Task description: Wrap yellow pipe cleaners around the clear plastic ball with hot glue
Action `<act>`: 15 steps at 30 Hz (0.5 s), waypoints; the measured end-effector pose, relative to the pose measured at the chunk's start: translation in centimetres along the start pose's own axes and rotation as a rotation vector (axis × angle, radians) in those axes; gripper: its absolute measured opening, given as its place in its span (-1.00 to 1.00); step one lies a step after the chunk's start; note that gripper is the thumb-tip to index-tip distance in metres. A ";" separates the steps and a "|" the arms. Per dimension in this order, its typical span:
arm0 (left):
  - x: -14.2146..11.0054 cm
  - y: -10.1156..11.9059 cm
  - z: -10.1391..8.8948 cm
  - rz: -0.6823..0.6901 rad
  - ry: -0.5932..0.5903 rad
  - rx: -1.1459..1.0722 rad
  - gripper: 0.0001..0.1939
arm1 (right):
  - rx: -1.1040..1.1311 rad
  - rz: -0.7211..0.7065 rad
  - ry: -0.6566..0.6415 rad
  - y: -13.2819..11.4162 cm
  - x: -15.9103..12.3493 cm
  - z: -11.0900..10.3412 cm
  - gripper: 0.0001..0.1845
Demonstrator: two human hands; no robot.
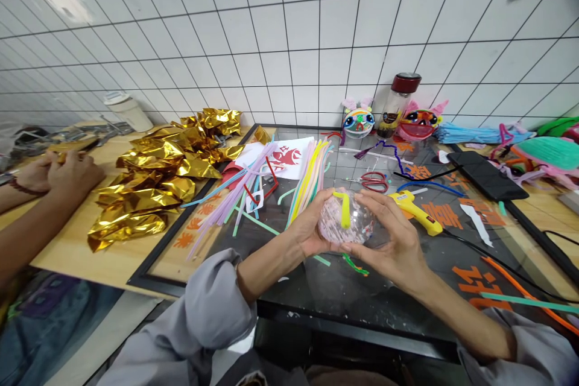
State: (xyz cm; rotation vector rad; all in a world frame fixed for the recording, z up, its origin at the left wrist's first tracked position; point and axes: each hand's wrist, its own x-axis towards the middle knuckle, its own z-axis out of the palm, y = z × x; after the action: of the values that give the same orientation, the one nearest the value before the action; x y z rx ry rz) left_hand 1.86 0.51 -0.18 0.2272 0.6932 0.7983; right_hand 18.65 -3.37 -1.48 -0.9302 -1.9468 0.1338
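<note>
A clear plastic ball (346, 226) with pink filling inside sits between both my hands above the glass-topped table (362, 295). My left hand (310, 229) cups its left side and my right hand (389, 235) wraps its right side. A short yellow pipe cleaner (344, 208) bends over the top of the ball. A green pipe cleaner piece (355, 265) lies on the glass just under my right hand.
Pastel pipe cleaners (307, 181) fan out behind the ball. A yellow glue gun (414, 208), red scissors (373, 181), a black phone (486, 175), a jar (398, 105) and two plush masks stand further back. Crumpled gold foil (158, 175) lies left, by another person's hands (58, 175).
</note>
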 end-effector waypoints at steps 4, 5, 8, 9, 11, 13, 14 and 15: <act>-0.2 -0.1 0.2 0.019 0.026 0.030 -0.78 | 0.000 0.033 -0.035 -0.2 0.0 0.0 -0.23; -0.2 -0.1 0.1 0.011 0.022 0.039 -0.77 | -0.005 0.039 -0.051 -0.2 0.0 0.0 -0.20; -0.1 -0.3 -0.1 0.002 0.005 0.053 -0.73 | -0.015 0.042 -0.092 -0.2 -0.1 -0.1 -0.17; -0.1 -0.3 -0.2 0.009 0.005 0.050 -0.74 | -0.011 0.041 -0.099 -0.2 -0.1 -0.1 -0.18; -0.1 -0.4 -0.3 0.018 0.011 0.047 -0.75 | 0.010 0.037 -0.098 -0.2 -0.1 -0.2 -0.20; 0.0 -0.4 -0.4 0.015 0.015 0.051 -0.74 | 0.033 0.032 -0.092 -0.2 0.0 -0.2 -0.22; 0.0 -0.4 -0.5 0.017 0.012 0.054 -0.73 | 0.041 0.029 -0.089 -0.2 0.0 -0.2 -0.22; 0.0 -0.4 -0.6 0.024 0.008 0.055 -0.73 | 0.046 0.027 -0.087 -0.2 0.1 -0.2 -0.22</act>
State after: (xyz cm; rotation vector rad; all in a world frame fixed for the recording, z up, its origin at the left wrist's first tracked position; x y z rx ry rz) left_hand 1.72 0.16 -0.82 0.2828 0.7223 0.8037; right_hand 18.73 -3.53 -1.23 -0.9341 -2.0030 0.2375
